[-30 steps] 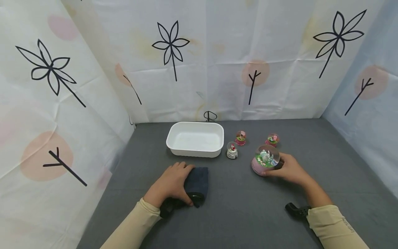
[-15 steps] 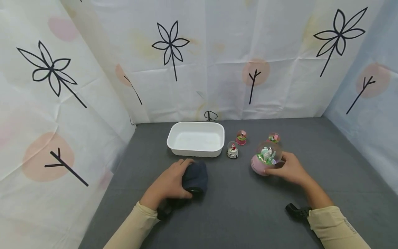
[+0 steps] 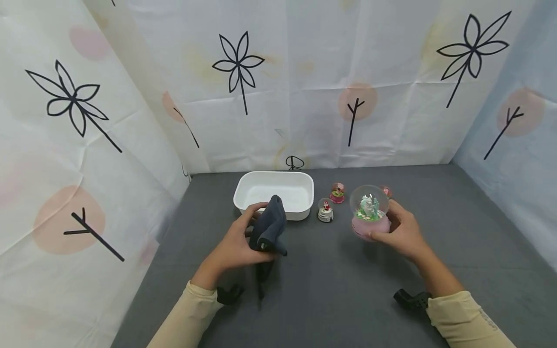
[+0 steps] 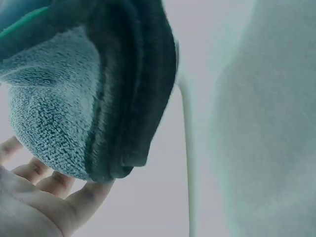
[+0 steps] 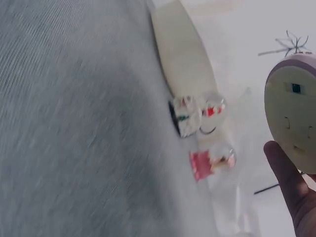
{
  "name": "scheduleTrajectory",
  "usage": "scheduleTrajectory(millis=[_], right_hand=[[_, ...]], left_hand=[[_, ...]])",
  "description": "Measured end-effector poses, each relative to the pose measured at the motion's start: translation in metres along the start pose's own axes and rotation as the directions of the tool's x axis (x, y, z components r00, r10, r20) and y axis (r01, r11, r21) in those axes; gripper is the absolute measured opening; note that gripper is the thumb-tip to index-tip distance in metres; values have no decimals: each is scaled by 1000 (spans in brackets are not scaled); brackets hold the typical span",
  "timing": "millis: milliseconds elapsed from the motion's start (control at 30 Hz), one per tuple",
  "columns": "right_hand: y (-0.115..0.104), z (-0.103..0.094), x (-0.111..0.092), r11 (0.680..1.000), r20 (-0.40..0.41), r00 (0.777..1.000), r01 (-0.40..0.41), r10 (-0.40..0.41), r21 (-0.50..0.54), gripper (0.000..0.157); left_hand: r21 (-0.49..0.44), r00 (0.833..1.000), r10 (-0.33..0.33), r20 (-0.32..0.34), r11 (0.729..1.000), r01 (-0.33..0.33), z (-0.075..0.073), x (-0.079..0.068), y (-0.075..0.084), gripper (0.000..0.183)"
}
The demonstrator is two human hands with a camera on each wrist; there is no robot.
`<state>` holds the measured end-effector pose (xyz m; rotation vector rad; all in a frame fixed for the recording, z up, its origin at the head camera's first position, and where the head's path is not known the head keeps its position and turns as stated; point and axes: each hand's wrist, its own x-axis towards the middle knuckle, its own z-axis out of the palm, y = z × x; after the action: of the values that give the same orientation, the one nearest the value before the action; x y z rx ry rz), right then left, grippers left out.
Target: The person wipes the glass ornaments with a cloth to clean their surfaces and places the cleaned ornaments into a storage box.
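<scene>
My left hand (image 3: 232, 249) grips a folded dark blue cloth (image 3: 271, 224) in front of the white basin (image 3: 300, 212), overlapping its front wall in the head view. Up close in the left wrist view, the cloth (image 4: 49, 111) has a fuzzy face and a dark thick hem, with fingers under it. My right hand (image 3: 404, 232) holds a large snow globe (image 3: 370, 212) upright by its pink base, raised over the table. Its flat pale underside (image 5: 291, 116), with a small dark switch, faces the right wrist camera.
A small white-based snow globe (image 3: 325, 212) and a pink-based one (image 3: 337, 194) stand right of the basin. Another small globe (image 3: 386, 191) is mostly hidden behind the large one. Patterned white sheets (image 3: 313, 121) wall in the grey table (image 3: 330, 299).
My left hand has lifted the cloth off the table and turned it towards the basin. The large snow globe, tilted before, has come up off the table and is now upright.
</scene>
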<state>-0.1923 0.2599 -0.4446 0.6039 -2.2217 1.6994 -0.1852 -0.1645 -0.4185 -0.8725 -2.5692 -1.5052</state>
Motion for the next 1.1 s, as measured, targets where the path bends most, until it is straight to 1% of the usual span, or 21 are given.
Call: scheduleTrajectory(millis=[67, 133, 267, 367, 500, 600, 633, 767, 833, 867, 900, 1000, 1100], right_hand=[[-4, 4, 2, 998, -12, 999, 42, -41, 56, 74], [-9, 8, 4, 993, -11, 997, 79, -78, 88, 70], [-19, 18, 8, 984, 31, 990, 133, -138, 121, 59], [-28, 28, 8, 977, 66, 984, 152, -163, 148, 61], [-41, 43, 9, 981, 120, 979, 151, -166, 125, 67], [-52, 51, 12, 986, 147, 977, 142, -153, 84, 68], [-54, 54, 14, 987, 150, 977, 140, -150, 74, 68], [-62, 63, 25, 985, 169, 970, 165, -173, 58, 71], [-64, 66, 31, 981, 172, 966, 189, -195, 50, 72], [-66, 67, 34, 979, 168, 964, 200, -204, 44, 73], [-67, 69, 36, 977, 162, 963, 211, -214, 40, 73], [-71, 72, 43, 973, 143, 962, 230, -232, 29, 72], [-75, 75, 49, 973, 121, 966, 227, -231, 39, 73]], left_hand=[[-58, 1000, -1, -6, 998, 1, 1, 4, 3, 111], [-119, 1000, 0, -5, 993, -1, 2, 8, 5, 109], [-219, 1000, 20, -10, 975, -22, 8, 18, 12, 105], [-253, 999, 38, -19, 966, -42, 14, 27, 17, 104], [-274, 998, 66, -25, 959, -70, 24, 37, 25, 104], [-265, 993, 118, -33, 957, -122, 32, 44, 30, 104], [-247, 990, 139, -35, 958, -143, 34, 46, 31, 106], [-128, 974, 226, -30, 965, -228, 41, 54, 37, 120], [-76, 966, 254, -36, 964, -256, 41, 56, 39, 127], [-65, 964, 263, -42, 962, -265, 41, 56, 40, 128], [-60, 963, 265, -52, 961, -268, 40, 56, 41, 129], [-64, 953, 292, -83, 953, -298, 36, 56, 42, 123], [-68, 942, 314, -118, 944, -323, 34, 58, 43, 113]])
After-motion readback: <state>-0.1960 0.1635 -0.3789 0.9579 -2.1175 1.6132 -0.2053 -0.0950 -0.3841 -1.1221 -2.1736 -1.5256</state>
